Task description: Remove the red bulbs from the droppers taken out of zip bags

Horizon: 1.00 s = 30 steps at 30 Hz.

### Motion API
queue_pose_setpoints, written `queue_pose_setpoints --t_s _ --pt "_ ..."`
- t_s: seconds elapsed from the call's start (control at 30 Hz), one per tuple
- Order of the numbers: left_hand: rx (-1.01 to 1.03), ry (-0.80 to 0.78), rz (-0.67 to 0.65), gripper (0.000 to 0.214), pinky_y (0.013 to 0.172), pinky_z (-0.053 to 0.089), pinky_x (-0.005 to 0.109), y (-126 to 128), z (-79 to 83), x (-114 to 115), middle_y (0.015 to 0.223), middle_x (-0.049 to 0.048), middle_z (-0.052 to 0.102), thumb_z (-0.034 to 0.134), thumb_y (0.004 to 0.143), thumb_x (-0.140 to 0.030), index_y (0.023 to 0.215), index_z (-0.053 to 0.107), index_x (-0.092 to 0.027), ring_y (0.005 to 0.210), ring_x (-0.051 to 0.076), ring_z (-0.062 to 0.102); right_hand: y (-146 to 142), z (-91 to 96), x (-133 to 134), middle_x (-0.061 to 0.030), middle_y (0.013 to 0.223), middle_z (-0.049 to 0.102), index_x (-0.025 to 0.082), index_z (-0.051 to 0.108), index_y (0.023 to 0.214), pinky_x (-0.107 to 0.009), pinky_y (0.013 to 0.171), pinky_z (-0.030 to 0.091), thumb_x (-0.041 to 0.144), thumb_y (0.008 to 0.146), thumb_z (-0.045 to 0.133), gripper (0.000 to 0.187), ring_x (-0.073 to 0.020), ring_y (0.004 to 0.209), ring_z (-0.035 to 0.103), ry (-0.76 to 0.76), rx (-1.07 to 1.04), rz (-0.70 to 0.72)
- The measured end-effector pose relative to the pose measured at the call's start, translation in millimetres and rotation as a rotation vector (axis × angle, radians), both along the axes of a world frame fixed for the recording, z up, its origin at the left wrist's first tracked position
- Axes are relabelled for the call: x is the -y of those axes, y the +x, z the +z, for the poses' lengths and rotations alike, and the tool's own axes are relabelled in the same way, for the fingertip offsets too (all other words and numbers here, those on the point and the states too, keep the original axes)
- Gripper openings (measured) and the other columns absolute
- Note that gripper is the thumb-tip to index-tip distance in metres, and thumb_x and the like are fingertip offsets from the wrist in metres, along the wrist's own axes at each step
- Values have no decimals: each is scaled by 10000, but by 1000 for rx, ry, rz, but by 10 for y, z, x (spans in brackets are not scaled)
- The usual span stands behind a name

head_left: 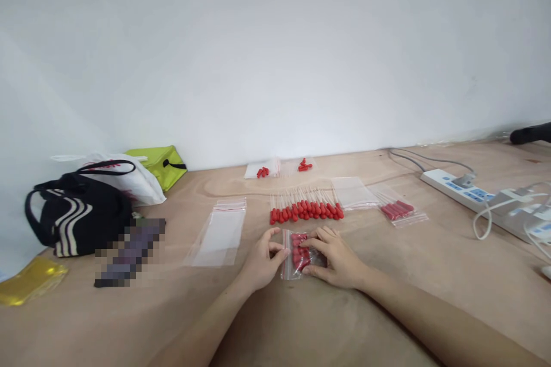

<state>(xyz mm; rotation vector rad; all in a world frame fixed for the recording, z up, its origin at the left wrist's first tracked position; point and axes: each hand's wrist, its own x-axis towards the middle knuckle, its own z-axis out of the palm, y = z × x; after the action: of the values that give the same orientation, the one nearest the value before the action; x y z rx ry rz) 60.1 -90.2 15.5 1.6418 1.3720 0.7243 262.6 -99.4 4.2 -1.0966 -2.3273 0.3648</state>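
A small clear zip bag [287, 268] with several red-headed pieces [297, 252] inside lies flat in front of me, its zip strip on the left. My left hand [263, 261] grips the zip end, thumb and fingertips at its edge. From the right, my right hand [338, 258] holds the bag's other end, fingers curved over the plastic and thumb by the red heads. Just beyond is a row of thin wooden sticks with red heads [307, 209], heads toward me. Their exact kind is unclear.
Flat clear bags [221, 232] lie left, with more bags [353, 192] behind right. A filled bag [398, 210] rests beside those. Two bags with red pieces [305, 166] lie near the wall. A power strip [469, 192] is right; a black bag [86, 215] and yellow-green bag [161, 166] stand left.
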Motion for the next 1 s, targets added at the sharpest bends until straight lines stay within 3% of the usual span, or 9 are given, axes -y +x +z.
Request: queue_pose_setpoints --t_s 0.13,0.3,0.5,0.63,0.8,1.0 --pt "51 -33 43 545 682 403 268 28 13 6 698 21 674 587 667 -276 1147 389 -109 711 165 594 6 2 -5 -58 990 556 248 553 1052 -350 756 353 471 726 585 396 -197 884 482 -5 -43 13" --pt "71 -42 28 574 654 406 261 74 26 34 635 1 658 616 655 -305 1156 428 -97 627 146 565 -28 70 -52 -27 851 579 234 581 987 -303 716 350 313 806 526 205 -158 805 481 -1 -105 42" --pt "81 -5 -141 285 549 360 218 73 13 28 595 -10 601 576 697 -324 873 638 -109 540 106 483 -186 149 -221 -40 881 558 284 579 1058 -307 690 305 139 818 451 309 -160 802 436 287 73 139" --pt "82 3 -122 252 553 356 207 78 37 38 612 -28 564 598 659 -274 857 655 -128 557 96 451 -241 135 -288 -35 905 557 320 606 1002 -322 713 287 212 841 458 244 -158 818 435 457 164 229" --pt "-5 6 -93 211 504 302 193 73 59 51 488 -70 408 613 636 -289 770 659 -133 495 72 344 -204 72 -307 -20 849 578 268 637 843 -325 748 292 263 860 450 188 -145 801 437 551 153 263" --pt "28 9 -87 232 536 345 216 56 77 38 548 -22 541 562 676 -323 760 651 -125 531 101 430 -184 14 -318 -10 793 593 223 612 817 -318 754 300 211 877 403 218 -135 784 442 619 102 231"
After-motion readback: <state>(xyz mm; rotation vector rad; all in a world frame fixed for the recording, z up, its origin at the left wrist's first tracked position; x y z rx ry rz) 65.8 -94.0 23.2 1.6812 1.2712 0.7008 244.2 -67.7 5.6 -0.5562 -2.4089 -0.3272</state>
